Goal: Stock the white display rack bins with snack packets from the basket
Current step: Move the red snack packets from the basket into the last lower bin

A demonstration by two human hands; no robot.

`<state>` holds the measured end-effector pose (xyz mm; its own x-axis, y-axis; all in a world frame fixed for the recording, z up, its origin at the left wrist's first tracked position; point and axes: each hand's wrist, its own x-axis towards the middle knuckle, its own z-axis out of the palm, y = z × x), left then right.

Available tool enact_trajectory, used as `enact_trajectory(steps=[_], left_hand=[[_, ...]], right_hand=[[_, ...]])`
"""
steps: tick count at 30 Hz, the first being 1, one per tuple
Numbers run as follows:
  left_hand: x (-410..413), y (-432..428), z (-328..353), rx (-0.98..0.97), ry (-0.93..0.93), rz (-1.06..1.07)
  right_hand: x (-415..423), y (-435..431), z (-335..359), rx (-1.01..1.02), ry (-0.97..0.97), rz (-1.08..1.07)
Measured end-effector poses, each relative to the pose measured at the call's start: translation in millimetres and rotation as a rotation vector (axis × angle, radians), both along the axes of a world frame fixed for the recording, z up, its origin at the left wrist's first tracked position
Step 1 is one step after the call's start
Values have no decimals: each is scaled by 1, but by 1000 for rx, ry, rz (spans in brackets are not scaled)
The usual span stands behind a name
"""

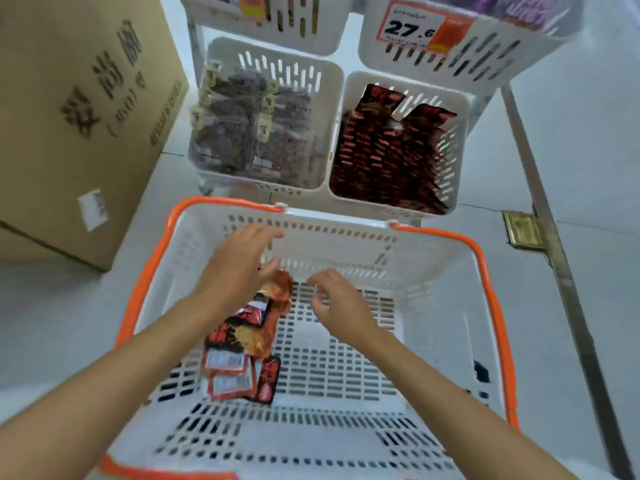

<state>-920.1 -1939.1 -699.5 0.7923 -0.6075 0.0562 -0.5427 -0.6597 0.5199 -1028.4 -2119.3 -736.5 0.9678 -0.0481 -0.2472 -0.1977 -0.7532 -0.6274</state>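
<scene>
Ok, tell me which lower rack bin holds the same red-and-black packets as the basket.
The lower right bin, filled with red-and-black packets like those in the basket. The lower left bin holds dark snacks in clear bags with beige tags.

Your basket [450, 271] fills the lower frame, with packets [239, 344] in its left half. Above it sit two rack bins [332, 98]; a carton [69, 116] stands upper left.
</scene>
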Motion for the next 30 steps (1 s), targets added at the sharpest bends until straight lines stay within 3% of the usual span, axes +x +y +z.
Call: enact_trajectory(steps=[2, 4, 7, 10, 13, 17, 20, 22, 25, 28, 30], left_hand=[[-11, 36, -8, 72, 80, 63], [-20, 61, -10, 73, 151, 104], [-30, 72, -7, 57, 208, 141], [-35, 71, -9, 65, 216, 135], [-38, 73, -14, 93, 243, 146], [-38, 73, -25, 109, 275, 165], [-41, 63, -33, 53, 344, 242], [-43, 50, -33, -11, 602, 353], [-48, 22, -25, -374, 1269, 389], [-50, 1, -19, -645, 1435, 433], [-51, -1, -16, -716, 1466, 500]], right_hand=[[-5, 17, -22, 48, 286, 54], [-6, 39, -44, 129, 384, -2], [3, 73, -73, 10, 230, -68], [25, 94, -89, -266, 95, 206], [42, 90, -106, -405, 168, 323], [43, 68, -112, -357, 108, 272], [33, 47, -90, -120, -92, 8], [24, 34, -68, 85, -172, -171], [8, 40, -25, 226, -170, -141], [-5, 49, 3, 358, -4, -6], [-6, 43, 14, 455, 38, -77]])
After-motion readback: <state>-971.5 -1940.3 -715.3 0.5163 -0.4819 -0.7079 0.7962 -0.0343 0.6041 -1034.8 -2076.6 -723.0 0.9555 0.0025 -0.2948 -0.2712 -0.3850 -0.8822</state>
